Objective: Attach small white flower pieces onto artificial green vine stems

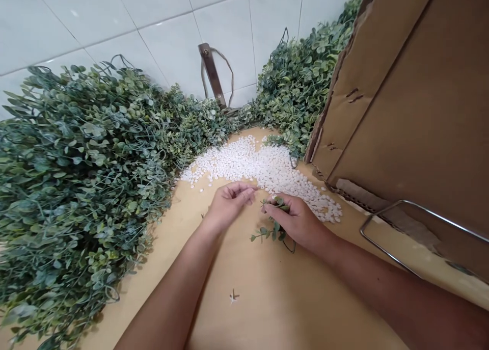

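My right hand (292,215) is closed round a small sprig of artificial greenery (275,230), whose leaves hang below the fingers and poke out above the thumb. Just to the left, my left hand (231,202) has its thumb and fingers pinched together; whatever sits between the fingertips is too small to make out. The two hands are apart, over the tan tabletop (244,268). Right behind them spreads a scatter of small white round pieces (260,161).
A big heap of artificial greenery (84,171) covers the left side, with another pile (301,80) at the back right. A cardboard box (412,95) stands at the right beside a bent metal wire frame (401,205). A brown strap (212,75) leans on the tiled wall (164,44).
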Motion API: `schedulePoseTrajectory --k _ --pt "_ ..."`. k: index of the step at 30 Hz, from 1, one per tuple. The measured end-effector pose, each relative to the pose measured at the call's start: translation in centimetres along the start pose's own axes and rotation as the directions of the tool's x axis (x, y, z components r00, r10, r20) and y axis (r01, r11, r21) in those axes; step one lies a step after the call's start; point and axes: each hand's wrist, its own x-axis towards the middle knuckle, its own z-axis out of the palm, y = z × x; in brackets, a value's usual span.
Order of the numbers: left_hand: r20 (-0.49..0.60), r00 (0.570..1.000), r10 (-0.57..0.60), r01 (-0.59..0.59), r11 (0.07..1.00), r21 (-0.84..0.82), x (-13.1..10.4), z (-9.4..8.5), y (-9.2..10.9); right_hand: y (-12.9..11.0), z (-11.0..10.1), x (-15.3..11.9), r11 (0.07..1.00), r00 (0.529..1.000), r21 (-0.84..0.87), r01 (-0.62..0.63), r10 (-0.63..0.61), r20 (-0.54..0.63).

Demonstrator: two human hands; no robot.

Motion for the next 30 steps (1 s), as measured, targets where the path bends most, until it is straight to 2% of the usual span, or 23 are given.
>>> schedulePoseTrajectory --k 3,7,25,30 --pt "0.075 0.995 -0.067 0.074 0.993 -0.088 -0.7 1.18 0.01 0.2 -0.19 0.17 0.999 0.999 0.014 -0.041 0.041 -0.025" --pt "0.122 0.987 -0.105 0.12 0.985 -0.128 -0.94 1.33 0.15 0.37 -0.33 0.34 0.999 0.998 0.03 -0.037 0.038 -0.05" --pt "0.209 0.977 -0.049 0.083 0.984 -0.16 -0.79 0.96 0.01 0.32 -0.17 0.22 0.999 0.996 -0.028 0.041 -0.043 -0.083" --pt "0.168 0.984 -0.053 0.086 0.977 -0.196 -0.74 0.82 -0.02 0.26 -0.27 0.23 0.997 0.994 -0.053 0.06 -0.064 -0.091"
